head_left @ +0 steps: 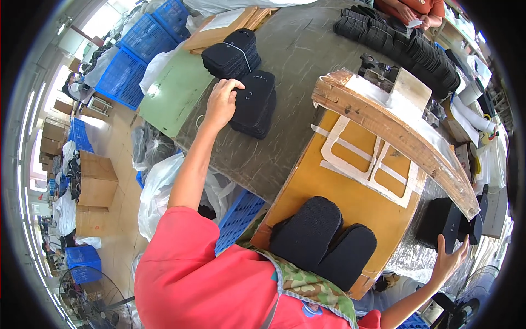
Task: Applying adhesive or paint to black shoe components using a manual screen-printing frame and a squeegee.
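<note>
On the grey worktop [307,60], item one: a stack of black flat felt-like cut pieces [255,104], dark, rounded at the ends, with small light dots on the top piece. The left hand [222,101] is stretched far out to it, fingers curled over the stack's upper left edge and touching the top piece; whether it grips or merely rests cannot be told. Item two: a second stack of the same black pieces [233,52], tied with a thin pale string, lying just beyond the first, close against it. Item three: two black padded oval blocks [323,238], side by side and touching, at the near edge of an orange board [356,200] bearing pale tape strips. Item four: a curved, worn wooden beam [394,131] across the board's far side. Item five: a black block [446,222] at the right, below the beam; the right hand [449,257] is held up just beside it with fingers spread, palm toward it, nothing clamped. Further stock: long rows of black pieces [405,41] at the far end, blue crates [137,49] and cardboard boxes [96,192] on the floor to the left.
</note>
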`<state>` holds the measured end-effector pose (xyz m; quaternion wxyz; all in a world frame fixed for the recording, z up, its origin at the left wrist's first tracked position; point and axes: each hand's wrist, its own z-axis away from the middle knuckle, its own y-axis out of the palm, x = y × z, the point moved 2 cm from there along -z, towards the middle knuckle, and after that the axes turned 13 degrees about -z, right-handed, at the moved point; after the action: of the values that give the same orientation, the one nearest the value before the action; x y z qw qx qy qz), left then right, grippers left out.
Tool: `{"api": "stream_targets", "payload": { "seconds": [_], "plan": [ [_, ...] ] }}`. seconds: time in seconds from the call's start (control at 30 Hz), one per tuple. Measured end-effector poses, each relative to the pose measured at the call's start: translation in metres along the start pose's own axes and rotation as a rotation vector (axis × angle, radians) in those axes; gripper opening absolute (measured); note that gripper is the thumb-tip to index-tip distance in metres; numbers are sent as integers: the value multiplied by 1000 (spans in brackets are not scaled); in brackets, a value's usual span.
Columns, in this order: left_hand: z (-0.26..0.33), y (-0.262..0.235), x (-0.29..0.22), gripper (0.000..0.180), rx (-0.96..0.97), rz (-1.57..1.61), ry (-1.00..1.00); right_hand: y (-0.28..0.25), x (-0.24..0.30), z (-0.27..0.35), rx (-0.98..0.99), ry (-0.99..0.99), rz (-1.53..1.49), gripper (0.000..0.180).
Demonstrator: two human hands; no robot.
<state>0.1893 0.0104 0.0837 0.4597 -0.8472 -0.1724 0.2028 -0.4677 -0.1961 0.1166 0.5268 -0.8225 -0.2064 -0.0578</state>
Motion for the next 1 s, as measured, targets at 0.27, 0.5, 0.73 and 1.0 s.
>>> {"api": "stream_targets", "payload": {
  "seconds": [0.27,0.5,0.73,1.0],
  "plan": [
    [-8,-2,-17,27,51,-293,35,8,157,79,782,-197,-514,61],
    [-45,30,-61,64,501,-242,34,16,163,91,836,-307,-471,58],
    [-52,29,-59,48,604,-241,-9,3,173,96,600,-526,-474,56],
    [-52,32,-58,53,562,-244,-12,16,164,99,678,-467,-533,51]
  ]
}}
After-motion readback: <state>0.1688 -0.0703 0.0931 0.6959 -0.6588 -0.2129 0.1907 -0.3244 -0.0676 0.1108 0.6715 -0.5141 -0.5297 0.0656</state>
